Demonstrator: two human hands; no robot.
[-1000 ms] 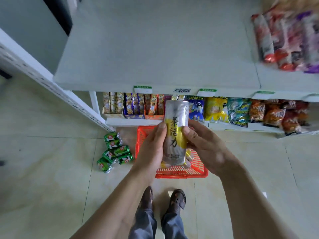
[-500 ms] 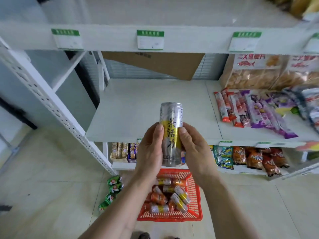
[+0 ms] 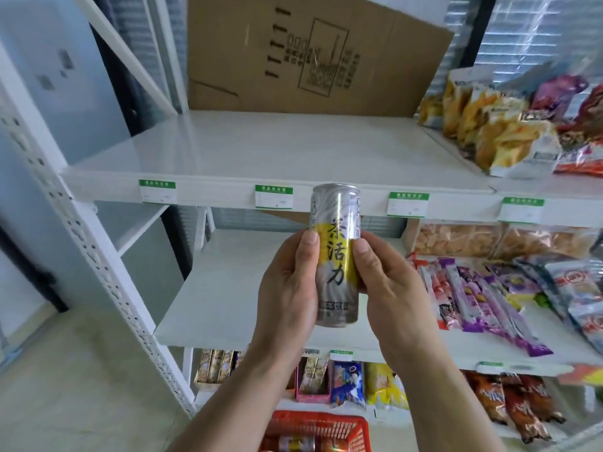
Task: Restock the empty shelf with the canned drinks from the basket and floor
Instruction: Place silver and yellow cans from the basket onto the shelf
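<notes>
A tall silver and yellow drink can (image 3: 336, 236) stands upright between my two hands in front of the shelving. My left hand (image 3: 287, 288) grips its left side and my right hand (image 3: 388, 288) grips its right side. Behind the can's top runs the front edge of a bare white shelf (image 3: 261, 151). A second bare white shelf (image 3: 228, 288) lies lower, behind my hands. The red basket (image 3: 326, 425) sits on the floor at the bottom edge, with several cans inside, partly hidden by my forearms.
A cardboard sheet (image 3: 310, 53) leans at the back of the upper shelf. Snack bags (image 3: 509, 125) fill the right of the upper shelf, purple and red packets (image 3: 483, 295) the right of the lower one. Boxed snacks (image 3: 313, 380) sit lower down. A perforated white upright (image 3: 98, 256) stands left.
My view has tilted upward and both hands have lifted the can higher, from floor level up to the upper shelf's edge. The green cans on the floor have left the view.
</notes>
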